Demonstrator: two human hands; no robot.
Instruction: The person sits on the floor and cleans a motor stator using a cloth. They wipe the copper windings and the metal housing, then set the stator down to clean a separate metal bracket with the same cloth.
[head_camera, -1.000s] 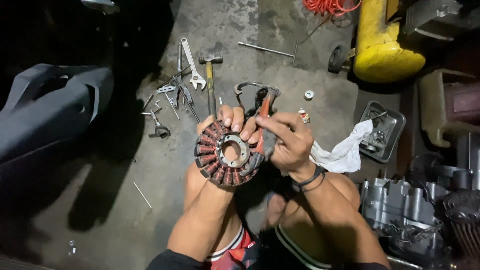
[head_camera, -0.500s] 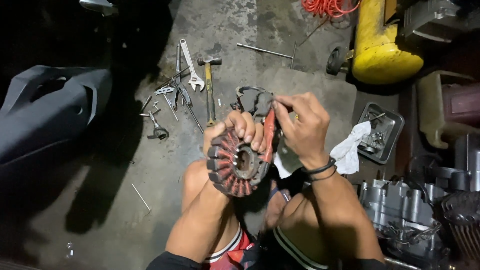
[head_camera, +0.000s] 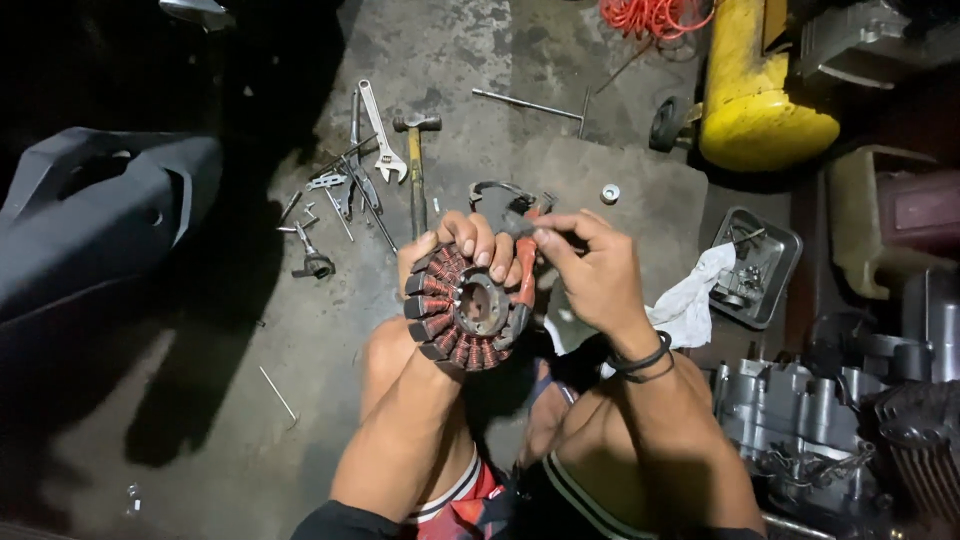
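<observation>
Clenched around a round stator (head_camera: 465, 308) with copper-red windings, the left hand (head_camera: 462, 250) forms a firm grip at the centre of the view, its fingers curled over the top edge at about 12 o'clock of the ring. At 3 o'clock of the stator, touching it, the right hand (head_camera: 592, 270) has its own grip closed on red-handled pliers (head_camera: 524, 262), thumb and fingers pinched near the tool's head; what the tip bites on is too small to tell, perhaps a wire. Both forearms rise from the bottom edge, and a dark band circles the right wrist. On the concrete floor (head_camera: 300, 330) beyond the hands, at 11 o'clock, lie a hammer (head_camera: 416, 165), an adjustable wrench (head_camera: 381, 135) and a scatter of small tools. A long rod (head_camera: 530, 104) lies at 12 o'clock, with a small white ring (head_camera: 609, 193) near it. At 1 o'clock stands a yellow tank (head_camera: 755, 95). At 3 o'clock a white rag (head_camera: 690, 300) lies just beside a metal tray (head_camera: 775, 270) of small parts, and grey engine parts (head_camera: 800, 420) sit at 4 o'clock. A dark plastic panel (head_camera: 95, 225) rests at 9 o'clock.
</observation>
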